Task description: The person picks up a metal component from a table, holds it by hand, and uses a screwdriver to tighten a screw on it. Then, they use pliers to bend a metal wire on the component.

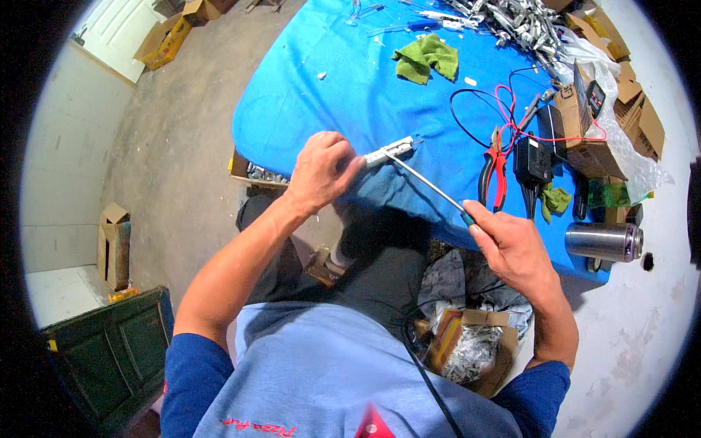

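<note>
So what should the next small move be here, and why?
Probably a gentle pry with the thin metal tool: its tip appears to be at the white part, the left hand grips that part's near end, and the right hand holds the tool's handle, so little repositioning seems needed.

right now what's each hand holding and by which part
The left hand holds a slim white part by its left end; the right hand holds a screwdriver by its handle.
</note>
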`<act>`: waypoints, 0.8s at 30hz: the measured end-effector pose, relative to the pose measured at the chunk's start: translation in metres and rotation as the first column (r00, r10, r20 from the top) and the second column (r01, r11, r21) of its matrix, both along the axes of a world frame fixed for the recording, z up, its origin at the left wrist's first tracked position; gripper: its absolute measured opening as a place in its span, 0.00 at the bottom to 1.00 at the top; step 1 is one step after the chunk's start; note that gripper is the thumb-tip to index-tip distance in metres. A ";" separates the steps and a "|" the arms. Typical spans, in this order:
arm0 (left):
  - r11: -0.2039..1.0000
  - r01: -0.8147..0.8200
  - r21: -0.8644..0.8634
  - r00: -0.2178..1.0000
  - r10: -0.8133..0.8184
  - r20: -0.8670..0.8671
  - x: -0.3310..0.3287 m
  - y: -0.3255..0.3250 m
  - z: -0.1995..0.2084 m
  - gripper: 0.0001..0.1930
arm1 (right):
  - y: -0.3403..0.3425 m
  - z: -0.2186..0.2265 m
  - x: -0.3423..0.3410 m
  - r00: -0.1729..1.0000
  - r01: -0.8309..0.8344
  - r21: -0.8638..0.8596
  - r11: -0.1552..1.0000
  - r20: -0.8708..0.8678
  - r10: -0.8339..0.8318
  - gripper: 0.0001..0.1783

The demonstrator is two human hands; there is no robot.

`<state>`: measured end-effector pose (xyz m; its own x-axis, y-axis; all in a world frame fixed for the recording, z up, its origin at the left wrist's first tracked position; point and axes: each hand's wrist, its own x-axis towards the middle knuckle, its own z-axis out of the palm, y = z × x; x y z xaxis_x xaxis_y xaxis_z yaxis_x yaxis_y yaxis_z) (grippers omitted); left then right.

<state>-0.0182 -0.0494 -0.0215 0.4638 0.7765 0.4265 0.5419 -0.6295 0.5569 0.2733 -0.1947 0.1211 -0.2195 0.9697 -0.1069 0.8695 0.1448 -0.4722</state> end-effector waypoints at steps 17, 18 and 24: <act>0.998 -0.018 -0.059 0.999 0.021 0.043 -0.003 0.001 -0.003 0.10 | 0.027 -0.010 0.016 0.851 0.079 -0.525 0.847 -0.407 -0.332 0.21; 0.998 -0.022 -0.059 0.999 0.025 0.047 -0.003 0.001 -0.004 0.10 | 0.025 -0.014 0.017 0.826 0.071 -0.541 0.838 -0.439 -0.353 0.20; 0.995 -0.062 -0.084 0.996 0.067 0.065 0.000 0.000 0.002 0.11 | 0.018 -0.036 0.022 0.671 0.074 -0.649 0.757 -0.529 -0.519 0.20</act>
<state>-0.0184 -0.0494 -0.0191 0.3838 0.8374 0.3891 0.5394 -0.5454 0.6416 0.2950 -0.1771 0.0852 -0.1542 0.8058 -0.5717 0.2457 -0.5292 -0.8121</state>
